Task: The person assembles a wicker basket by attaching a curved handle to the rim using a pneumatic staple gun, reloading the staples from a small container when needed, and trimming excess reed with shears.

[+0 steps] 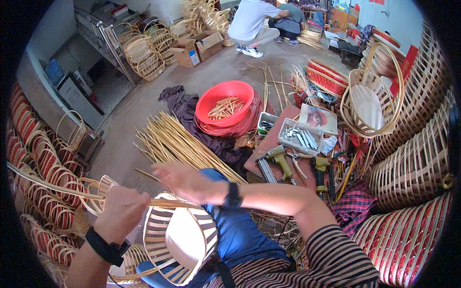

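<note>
Basket (180, 240) lying near on the lap, body woven, handle unattached | left hand (122, 211) closing its grip around long bamboo strip (53, 185) | right hand (180, 181) blurred, grip loosely open over the strip, holding unclear

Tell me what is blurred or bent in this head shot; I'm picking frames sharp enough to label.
Head view: the right hand is smeared by motion blur, while the left hand gripping the bamboo strip is fairly sharp; fisheye distortion bows the stacked baskets near the rim, and the corners are black.
</note>
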A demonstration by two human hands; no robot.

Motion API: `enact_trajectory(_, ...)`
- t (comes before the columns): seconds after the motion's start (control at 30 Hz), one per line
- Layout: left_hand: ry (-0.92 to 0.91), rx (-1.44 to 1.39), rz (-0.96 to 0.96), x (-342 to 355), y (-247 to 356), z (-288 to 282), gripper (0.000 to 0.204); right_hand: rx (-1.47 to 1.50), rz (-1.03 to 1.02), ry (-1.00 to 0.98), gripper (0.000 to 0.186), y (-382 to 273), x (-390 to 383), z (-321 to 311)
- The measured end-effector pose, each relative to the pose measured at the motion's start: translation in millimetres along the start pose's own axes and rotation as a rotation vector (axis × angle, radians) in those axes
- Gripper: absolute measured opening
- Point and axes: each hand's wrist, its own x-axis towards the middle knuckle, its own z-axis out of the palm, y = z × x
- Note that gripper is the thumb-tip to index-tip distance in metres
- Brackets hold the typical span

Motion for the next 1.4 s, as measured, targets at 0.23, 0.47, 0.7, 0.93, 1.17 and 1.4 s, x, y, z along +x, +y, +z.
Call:
enact_trajectory(0.23,0.102,-0.053,-0.036,1.4,-6.7,4.7,0.009,0.161,0.043,-0.052,0.044,-17.7,4.4,56.7)
enact_trajectory(0.47,-0.058,-0.107,-0.285,-44.9,-27.9,-39.9,0.014,0.097,0.051,-0.069,0.015,0.1,-0.6,63.2)
enact_trajectory(0.7,0.396,-0.103,-0.459,-104.0,-17.7,-3.2,0.019,-0.041,-0.028,-0.115,0.024,-25.1,4.9,49.0)
enact_trajectory(0.93,0.608,-0.204,-0.608,-114.9,11.8,24.3,0.016,-0.004,-0.015,-0.216,0.03,-33.3,-2.5,43.8)
enact_trajectory(1.17,0.433,-0.25,-0.592,-116.1,11.8,7.3,0.019,-0.007,-0.037,-0.251,0.03,-35.2,-4.0,36.5)
enact_trajectory(1.4,0.304,-0.234,-0.43,-100.7,-8.7,-30.1,0.029,-0.035,-0.091,-0.22,0.033,-34.2,-0.1,38.4)
